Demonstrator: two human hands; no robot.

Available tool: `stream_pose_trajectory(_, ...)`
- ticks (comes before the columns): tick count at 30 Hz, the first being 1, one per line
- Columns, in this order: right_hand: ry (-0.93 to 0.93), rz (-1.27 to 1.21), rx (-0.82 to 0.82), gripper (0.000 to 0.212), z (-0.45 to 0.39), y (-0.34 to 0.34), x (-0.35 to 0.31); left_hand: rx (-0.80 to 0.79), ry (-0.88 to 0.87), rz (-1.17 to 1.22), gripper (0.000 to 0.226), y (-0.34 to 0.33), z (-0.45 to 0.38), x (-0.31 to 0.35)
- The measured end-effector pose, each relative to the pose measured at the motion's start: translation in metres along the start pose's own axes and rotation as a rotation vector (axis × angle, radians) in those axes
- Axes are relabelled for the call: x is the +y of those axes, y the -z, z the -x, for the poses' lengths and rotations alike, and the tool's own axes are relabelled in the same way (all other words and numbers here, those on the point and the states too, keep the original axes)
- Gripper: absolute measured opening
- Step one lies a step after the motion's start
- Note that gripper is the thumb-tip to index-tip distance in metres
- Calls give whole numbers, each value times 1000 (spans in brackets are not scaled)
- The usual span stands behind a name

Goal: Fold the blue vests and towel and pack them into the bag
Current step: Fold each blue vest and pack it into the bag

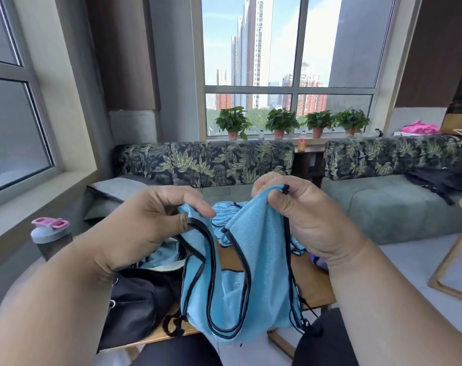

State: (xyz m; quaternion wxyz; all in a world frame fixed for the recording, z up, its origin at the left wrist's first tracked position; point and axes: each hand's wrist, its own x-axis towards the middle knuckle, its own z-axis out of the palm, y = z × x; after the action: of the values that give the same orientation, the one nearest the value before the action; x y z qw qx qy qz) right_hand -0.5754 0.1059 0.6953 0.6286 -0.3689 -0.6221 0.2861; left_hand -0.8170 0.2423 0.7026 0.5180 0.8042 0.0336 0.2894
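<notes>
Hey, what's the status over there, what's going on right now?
Left hand and right hand pinch the blue vest by its shoulders, held up. Black bag on the table, more blue cloth behind. Nothing blocking.

The held blue vest [240,273] hangs across the middle of the wooden table [314,281], screening it. A black bag [140,299] crowds the table's left end, a shaker bottle [50,236] stands beyond; bare tabletop shows on the right.
</notes>
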Motion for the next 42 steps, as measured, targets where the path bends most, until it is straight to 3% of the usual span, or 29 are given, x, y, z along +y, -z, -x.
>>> stream_pose_trajectory(2,5,-9,-20,22,-2,-7,4,-22,-1,112,27,-9,-3,2)
stream_pose_trajectory(5,24,1,-15,21,-4,-15,10,-77,-4,198,42,-25,-9,2)
stream_pose_trajectory(10,12,-12,46,27,-7,-21,22,-23,-8,140,45,-40,-13,0)
stream_pose_trajectory(15,-40,-65,75,33,-7,-26,28,128,-46,-135,40,-48,-11,4)
stream_pose_trajectory(21,-149,-365,128,40,-7,-45,42,261,-150,-593,47,-57,-6,12)
stream_pose_trajectory(26,-212,-458,146,17,-3,-60,37,256,-298,-881,35,-62,-4,12)
stream_pose_trajectory(29,-252,-437,197,14,-4,-63,35,231,-316,-990,45,-61,-7,9)
stream_pose_trajectory(32,-308,-446,206,6,-6,-64,32,236,-325,-987,41,-60,-7,5)
stream_pose_trajectory(35,-333,-442,224,29,-7,-62,35,268,-345,-1017,33,-59,-7,1)
stream_pose_trajectory(38,-328,-403,275,41,-7,-61,38,415,-267,-921,35,-59,-6,-3)
stream_pose_trajectory(42,-184,79,502,35,-2,-52,44,636,-28,-572,30,-55,-8,-7)
